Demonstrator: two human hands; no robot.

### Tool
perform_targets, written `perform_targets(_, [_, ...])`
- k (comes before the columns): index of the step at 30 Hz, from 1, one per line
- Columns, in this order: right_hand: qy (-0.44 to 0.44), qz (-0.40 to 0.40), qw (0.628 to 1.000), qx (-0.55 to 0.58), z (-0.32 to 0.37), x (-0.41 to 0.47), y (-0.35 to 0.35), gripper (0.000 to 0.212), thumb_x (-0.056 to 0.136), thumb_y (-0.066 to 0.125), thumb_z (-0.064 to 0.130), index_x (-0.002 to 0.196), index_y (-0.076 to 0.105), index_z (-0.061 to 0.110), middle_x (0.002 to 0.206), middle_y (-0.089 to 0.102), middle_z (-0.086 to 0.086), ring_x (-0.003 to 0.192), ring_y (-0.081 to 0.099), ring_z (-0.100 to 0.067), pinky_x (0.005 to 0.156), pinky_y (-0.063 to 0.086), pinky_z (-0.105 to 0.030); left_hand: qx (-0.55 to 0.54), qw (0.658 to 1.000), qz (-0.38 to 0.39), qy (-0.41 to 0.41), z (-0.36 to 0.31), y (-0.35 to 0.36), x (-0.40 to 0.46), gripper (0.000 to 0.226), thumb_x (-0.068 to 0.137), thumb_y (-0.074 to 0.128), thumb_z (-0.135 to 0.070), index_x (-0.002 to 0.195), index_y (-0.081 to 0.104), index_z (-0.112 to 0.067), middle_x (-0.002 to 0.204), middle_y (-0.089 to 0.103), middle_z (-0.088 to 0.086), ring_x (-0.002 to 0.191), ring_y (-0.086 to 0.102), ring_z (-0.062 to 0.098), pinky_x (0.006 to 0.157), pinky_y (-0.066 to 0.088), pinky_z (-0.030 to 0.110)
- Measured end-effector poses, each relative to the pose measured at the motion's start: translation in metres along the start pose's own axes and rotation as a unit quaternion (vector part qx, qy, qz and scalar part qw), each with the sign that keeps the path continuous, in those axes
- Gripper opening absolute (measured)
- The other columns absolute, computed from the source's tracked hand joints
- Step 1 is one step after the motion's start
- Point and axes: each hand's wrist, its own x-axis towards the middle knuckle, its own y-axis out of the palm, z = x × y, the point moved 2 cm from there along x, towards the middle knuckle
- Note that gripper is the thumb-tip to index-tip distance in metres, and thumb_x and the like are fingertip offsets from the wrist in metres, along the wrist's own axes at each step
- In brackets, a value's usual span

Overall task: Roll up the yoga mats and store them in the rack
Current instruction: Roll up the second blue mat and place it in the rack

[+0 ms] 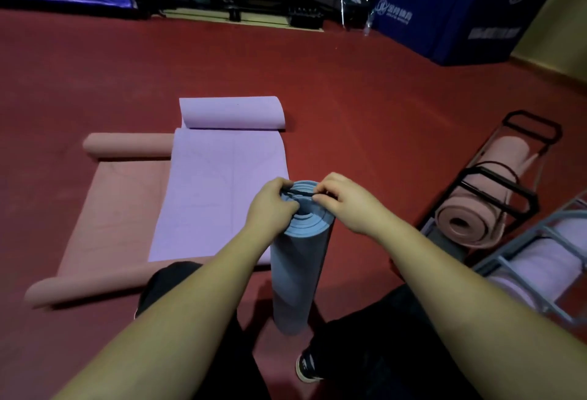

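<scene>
Head view, blue mat: the rolled blue mat (300, 260) stands on end on the red floor (365, 107), near centre, between the person's knees.
Head view, band: a dark band (297, 192) is stretched across the top end of the roll.
Head view, left hand: the left hand (273, 205) pinches the left end of the band, fingers curled.
Head view, right hand: the right hand (344, 201) pinches the right end, fingers curled.
Head view, other mats: the purple mat (219, 190) lies partly unrolled to the left, on top of the pink mat (120, 212), also unrolled.
Head view, rack: the black rack (508, 177) at right holds a rolled pink mat; the grey rack (540, 260) is nearer.
Risk 1: the band may slip from a pinch and snap back.
Risk 2: neither hand steadies the roll; a sideways pull could tip it.
Risk 3: if the band seats only on the rim, the layers may loosen.
</scene>
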Motion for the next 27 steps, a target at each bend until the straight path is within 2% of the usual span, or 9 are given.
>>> perform_targets(6, [0.055,-0.078,0.995,0.020,-0.006,-0.043,0.024,0.029,0.095,0.053,0.040,0.068,0.052,0.028,0.072,0.048,0.009,0.074,0.051,-0.013,0.068,0.040,-0.036,-0.041,0.997,-0.057,-0.033,-0.003,0.009,0.012,0.041,0.080,0.062,-0.007,0.119,0.063,-0.018,0.115,0.064,-0.003,0.099,0.058,0.014,0.080,0.039,0.022])
perform_targets(12, [0.110,-0.165,0.973,0.119,-0.013,-0.082,0.074,0.032,0.094,0.046,0.041,0.092,0.064,0.015,0.088,0.056,0.006,0.085,0.055,-0.010,0.076,0.041,-0.026,-0.072,0.994,-0.076,-0.044,-0.006,0.014,0.019,0.031,0.078,0.062,-0.004,0.103,0.063,-0.024,0.101,0.064,-0.005,0.091,0.058,0.016,0.076,0.040,0.024])
perform_targets(15, [0.263,-0.222,0.871,0.349,-0.018,-0.075,0.082,0.011,0.103,0.047,0.028,0.098,0.056,0.022,0.087,0.063,0.002,0.086,0.062,-0.018,0.083,0.051,-0.034,-0.074,0.994,-0.070,-0.043,-0.009,0.020,0.021,0.029,0.078,0.060,-0.004,0.098,0.064,-0.025,0.104,0.067,-0.004,0.094,0.059,0.016,0.077,0.041,0.024])
perform_targets(17, [0.330,-0.246,0.792,0.451,-0.015,-0.062,0.074,0.013,0.105,0.040,0.031,0.100,0.050,0.026,0.082,0.059,-0.003,0.074,0.060,-0.021,0.075,0.053,-0.037,-0.075,0.994,-0.071,-0.044,-0.010,0.021,0.021,0.028,0.079,0.060,-0.004,0.096,0.064,-0.026,0.105,0.066,-0.004,0.095,0.060,0.015,0.078,0.042,0.024])
perform_targets(18, [0.348,-0.255,0.776,0.460,-0.013,-0.055,0.068,0.016,0.106,0.036,0.035,0.105,0.050,0.027,0.085,0.057,-0.004,0.071,0.059,-0.020,0.072,0.053,-0.037,-0.081,0.993,-0.070,-0.046,-0.011,0.022,0.020,0.027,0.079,0.060,-0.004,0.095,0.064,-0.026,0.104,0.066,-0.004,0.095,0.060,0.015,0.077,0.042,0.024])
perform_targets(20, [0.366,-0.240,0.809,0.393,-0.010,-0.044,0.057,0.036,0.105,0.028,0.044,0.130,0.048,0.027,0.113,0.061,-0.004,0.095,0.063,-0.024,0.089,0.048,-0.039,-0.091,0.992,-0.070,-0.048,-0.011,0.026,0.019,0.025,0.080,0.060,-0.004,0.094,0.064,-0.025,0.102,0.066,-0.006,0.094,0.060,0.015,0.075,0.041,0.023])
perform_targets(22, [0.363,-0.200,0.859,0.299,-0.011,-0.034,0.053,0.053,0.105,0.021,0.050,0.149,0.036,0.025,0.148,0.045,-0.002,0.135,0.042,-0.025,0.108,0.031,-0.037,-0.109,0.990,-0.079,-0.050,-0.011,0.028,0.018,0.017,0.084,0.064,-0.009,0.093,0.063,-0.023,0.096,0.064,-0.010,0.094,0.060,0.013,0.071,0.041,0.021])
perform_targets(24, [0.374,-0.162,0.875,0.261,-0.011,-0.027,0.053,0.061,0.101,0.024,0.060,0.152,0.032,0.028,0.152,0.038,-0.008,0.138,0.037,-0.030,0.108,0.029,-0.038,-0.150,0.984,-0.084,-0.048,-0.011,0.028,0.016,0.008,0.089,0.068,-0.020,0.095,0.063,-0.016,0.092,0.063,-0.016,0.093,0.061,0.010,0.071,0.042,0.019])
perform_targets(27, [0.410,-0.149,0.872,0.221,-0.017,-0.024,0.049,0.059,0.095,0.040,0.061,0.147,0.038,0.032,0.136,0.039,-0.013,0.121,0.052,-0.037,0.097,0.037,-0.037,-0.228,0.972,-0.058,-0.024,-0.004,0.032,0.013,0.013,0.095,0.063,-0.028,0.094,0.062,-0.015,0.116,0.066,-0.016,0.109,0.062,0.005,0.092,0.047,0.025])
